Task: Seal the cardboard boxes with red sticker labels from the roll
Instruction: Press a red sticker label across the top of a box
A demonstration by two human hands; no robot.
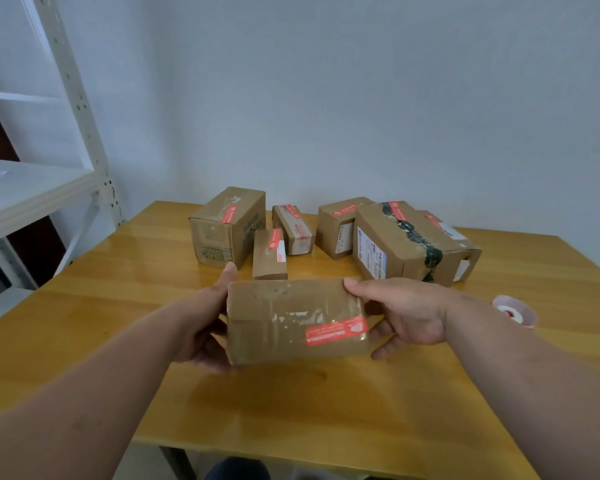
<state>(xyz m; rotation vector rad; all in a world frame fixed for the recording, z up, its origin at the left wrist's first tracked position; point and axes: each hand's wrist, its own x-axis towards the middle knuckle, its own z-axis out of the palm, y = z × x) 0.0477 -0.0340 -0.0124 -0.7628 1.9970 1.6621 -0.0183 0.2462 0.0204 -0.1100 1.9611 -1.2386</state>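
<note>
the left hand (207, 325) and the right hand (404, 315) clamp a cardboard box (297, 322) between them, one on each short end, thumbs hooked over its top edge and fingers curled under and behind. the box is a brown oblong of matte, scuffed cardboard with torn white patches and strips of glossy clear tape; it hangs just above the counter (291, 403), a smooth, varnished yellow wood top that reflects the light. one red sticker label (336, 330) (rectangular, with small white print too fine to read) lies flat on the near face of the box, toward the right hand. behind it stand six more cardboard boxes in a loose group, each showing a red label on top: a tall one (227, 226) at the left, two small narrow ones (270, 254) (293, 230), a mid-sized one (338, 226), a large one wrapped in dark tape (400, 242), and one partly hidden behind it (456, 239). the sticker roll (515, 311), a round pale ring with red at its centre, lies flat on the counter just right of the right wrist. a white metal shelf (39, 192) stands at the left.
</note>
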